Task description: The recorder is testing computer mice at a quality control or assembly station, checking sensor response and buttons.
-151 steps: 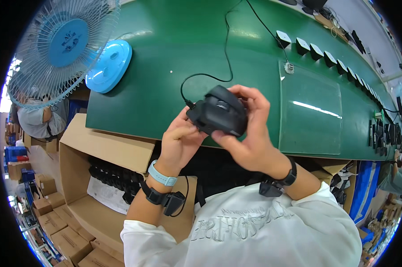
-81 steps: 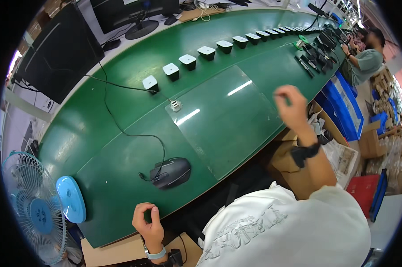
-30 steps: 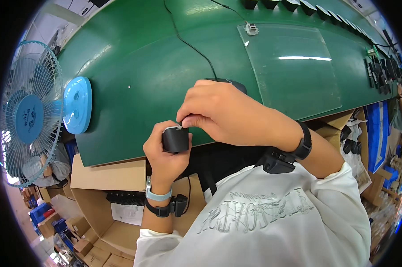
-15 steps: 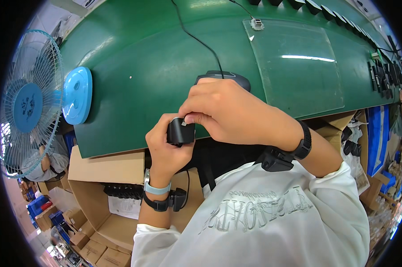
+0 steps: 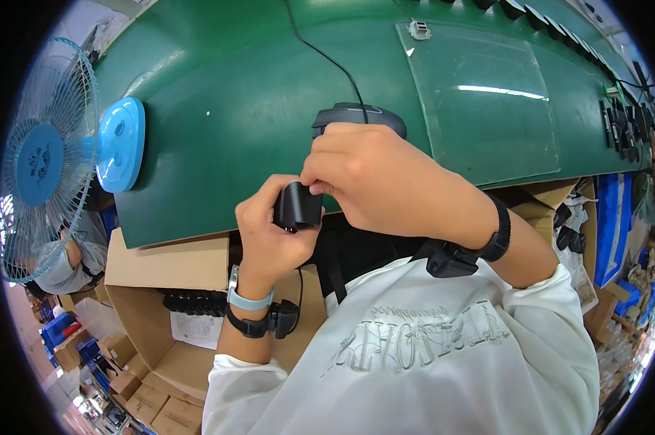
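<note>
My left hand (image 5: 260, 235) is wrapped round a small glossy black block-shaped device (image 5: 298, 206), held just off the table's front edge. Above its top right corner, my right hand (image 5: 374, 177) has its thumb and fingers pinched together, touching or very close to the device. Whatever lies in that pinch is hidden by the fingers. Just beyond my right knuckles, a dark grey rounded device with a cable (image 5: 360, 114) rests on the green table (image 5: 218, 159), partly covered by the hand.
A blue fan (image 5: 41, 163) and its blue base (image 5: 122, 145) stand at the left. A clear sheet (image 5: 487, 138) lies to the right. Below the table edge, an open cardboard box (image 5: 142, 319) holds black parts. More black pieces (image 5: 621, 119) sit at the far right.
A small pale piece at my right thumb no longer shows. My right fingertips have shifted slightly right and the black device has tilted a little. The view has moved slightly.
</note>
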A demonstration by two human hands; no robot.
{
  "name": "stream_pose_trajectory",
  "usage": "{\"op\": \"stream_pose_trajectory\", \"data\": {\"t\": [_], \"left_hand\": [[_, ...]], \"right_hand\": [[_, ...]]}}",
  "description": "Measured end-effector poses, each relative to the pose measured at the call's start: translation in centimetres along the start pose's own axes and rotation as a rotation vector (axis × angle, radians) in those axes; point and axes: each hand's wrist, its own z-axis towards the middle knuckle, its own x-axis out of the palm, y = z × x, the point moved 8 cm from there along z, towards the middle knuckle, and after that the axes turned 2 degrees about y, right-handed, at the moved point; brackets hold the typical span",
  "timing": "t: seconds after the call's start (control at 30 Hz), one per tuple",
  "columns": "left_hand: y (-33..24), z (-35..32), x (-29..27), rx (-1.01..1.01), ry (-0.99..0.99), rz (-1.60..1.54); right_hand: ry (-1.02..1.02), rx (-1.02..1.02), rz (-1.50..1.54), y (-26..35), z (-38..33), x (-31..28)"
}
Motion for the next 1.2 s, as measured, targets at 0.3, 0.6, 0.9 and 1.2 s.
{"op": "stream_pose_trajectory", "data": {"t": [0.3,0.6,0.9,1.2], "left_hand": [[1.6,0.0,-0.2,-0.142,-0.079,-0.140],[3.5,0.5,0.2,-0.275,-0.073,-1.092],[2.6,0.0,0.7,-0.303,-0.011,-0.930],[3.0,-0.6,0.2,-0.277,-0.036,-0.861]], "right_hand": [[-0.392,-0.143,-0.009,0.4,-0.4,-1.8],[-0.211,0.189,-0.175,-6.3,-3.8,-1.6],[-0.354,0.445,1.192,-5.3,-3.6,1.5],[-0.404,0.306,1.075,-2.4,-1.4,3.3]]}}
